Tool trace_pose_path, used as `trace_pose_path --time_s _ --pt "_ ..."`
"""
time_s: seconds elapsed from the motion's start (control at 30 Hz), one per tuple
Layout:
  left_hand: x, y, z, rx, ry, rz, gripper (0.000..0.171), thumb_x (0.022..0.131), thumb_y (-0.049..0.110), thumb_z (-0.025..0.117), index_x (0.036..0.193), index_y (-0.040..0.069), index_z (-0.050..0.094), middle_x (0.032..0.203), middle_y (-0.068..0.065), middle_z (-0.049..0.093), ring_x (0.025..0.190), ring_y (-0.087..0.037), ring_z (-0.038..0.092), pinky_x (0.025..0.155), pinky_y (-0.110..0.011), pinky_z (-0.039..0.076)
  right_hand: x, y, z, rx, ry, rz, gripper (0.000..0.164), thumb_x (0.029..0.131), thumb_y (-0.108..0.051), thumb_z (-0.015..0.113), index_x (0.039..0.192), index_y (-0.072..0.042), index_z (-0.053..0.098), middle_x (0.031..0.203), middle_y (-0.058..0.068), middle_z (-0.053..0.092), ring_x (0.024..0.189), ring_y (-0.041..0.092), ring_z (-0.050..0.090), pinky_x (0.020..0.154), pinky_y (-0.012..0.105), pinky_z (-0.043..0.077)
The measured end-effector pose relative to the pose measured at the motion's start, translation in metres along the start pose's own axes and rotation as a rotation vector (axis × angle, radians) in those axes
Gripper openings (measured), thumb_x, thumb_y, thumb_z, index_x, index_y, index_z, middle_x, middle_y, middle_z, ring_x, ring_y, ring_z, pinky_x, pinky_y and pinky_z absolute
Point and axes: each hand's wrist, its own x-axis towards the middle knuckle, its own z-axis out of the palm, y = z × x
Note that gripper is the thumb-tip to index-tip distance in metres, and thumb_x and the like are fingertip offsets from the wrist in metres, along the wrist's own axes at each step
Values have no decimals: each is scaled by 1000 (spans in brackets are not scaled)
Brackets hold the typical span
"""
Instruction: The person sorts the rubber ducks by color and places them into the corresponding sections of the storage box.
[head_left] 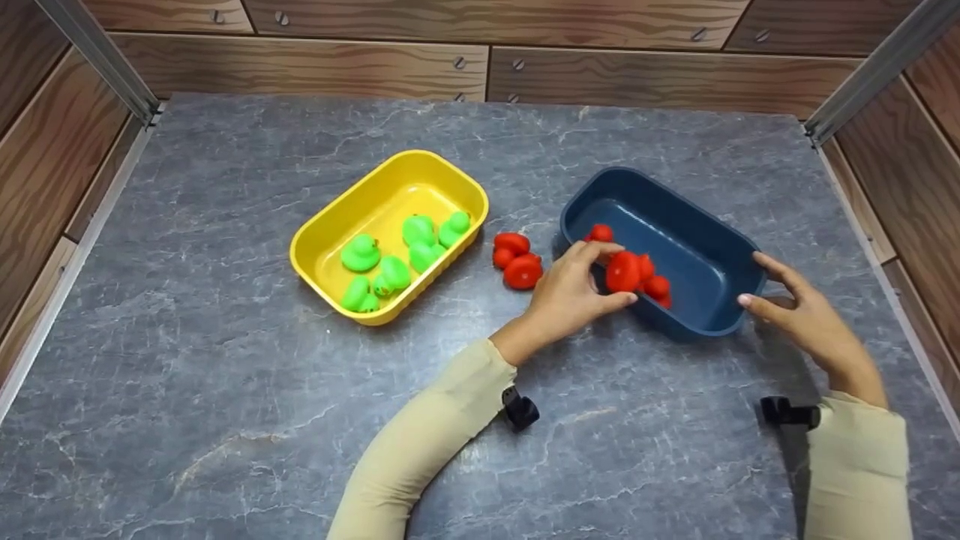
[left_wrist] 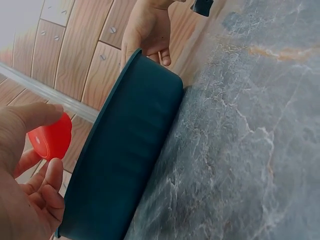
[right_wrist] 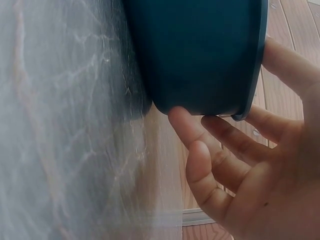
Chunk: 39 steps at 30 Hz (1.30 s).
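Observation:
My left hand (head_left: 570, 289) holds a red rubber duck (head_left: 622, 271) between thumb and fingers, over the near rim of the blue bin (head_left: 739, 232). In the left wrist view, that duck's smooth rounded underside (left_wrist: 50, 139) shows beside the bin's wall. More red ducks (head_left: 657, 289) lie inside the bin, partly hidden by the held one and my fingers. My right hand (head_left: 814, 319) grips the bin's right end, thumb and forefinger at its rim. The right wrist view has the fingertips (right_wrist: 181, 116) against the bin's end wall.
Left of the blue bin stands a yellow bin (head_left: 315, 247) with several green ducks (head_left: 361, 253). Two red ducks (head_left: 523, 271) lie on the grey marbled table (head_left: 225, 390) between the bins. Wood-patterned walls (head_left: 375, 67) border the table at the back and sides.

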Motion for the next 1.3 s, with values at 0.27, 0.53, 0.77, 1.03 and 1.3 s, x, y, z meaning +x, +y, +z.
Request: trace_pose_path --time_s 0.27,0.53,0.77,1.03,1.3 --pt "2 4 0 20 6 -20 56 77 35 81 126 22 58 118 3 59 99 -12 58 79 -19 44 0 0 1 -4 11 -5 75 96 -34 58 156 -27 12 155 31 12 94 -19 50 74 12 47" --pt "6 9 3 83 10 -6 56 77 38 80 126 24 58 118 7 59 107 -11 60 79 -18 45 1 2 1 -2 13 -1 76 96 -35 58 156 -27 13 155 31 12 95 -19 49 74 11 47" --pt "9 15 5 99 9 2 57 78 38 80 128 24 57 120 8 59 105 -10 61 78 -17 46 1 2 1 12 5 -11 74 97 -31 57 156 -28 12 155 32 11 94 -20 49 74 12 48" --pt "15 18 9 140 13 -31 57 77 41 80 127 27 57 118 11 59 104 -9 61 79 -20 48 0 0 1 18 17 -23 74 97 -31 58 156 -28 14 153 32 14 95 -18 51 75 12 48" --pt "15 13 4 131 -40 -30 59 78 45 78 130 29 56 118 11 61 91 -1 58 74 -18 44 1 1 1 15 19 -30 74 97 -28 57 156 -24 12 153 34 13 93 -18 51 74 12 48"
